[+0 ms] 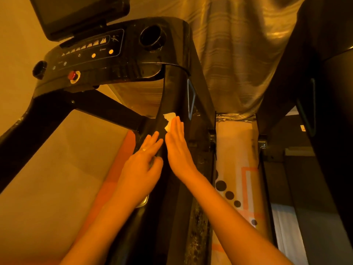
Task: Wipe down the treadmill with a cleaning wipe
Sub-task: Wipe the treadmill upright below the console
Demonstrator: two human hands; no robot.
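Note:
The black treadmill fills the view, its console (pixel 107 54) at the upper left and its right upright arm (pixel 172 92) running down the middle. A small white cleaning wipe (pixel 169 118) lies on that arm. My right hand (pixel 176 144) presses flat on the wipe with straight fingers, covering its lower part. My left hand (pixel 143 163) rests on the same arm just below and to the left, its fingers extended along the surface and its thumb curled at the arm's edge.
A dark screen (pixel 80 14) stands above the console, with a cup holder (pixel 150 37) and a red stop button (pixel 72 75). A shiny curtain (pixel 238 54) hangs behind. A second dark machine frame (pixel 315 92) stands at the right, over a patterned mat (pixel 236 169).

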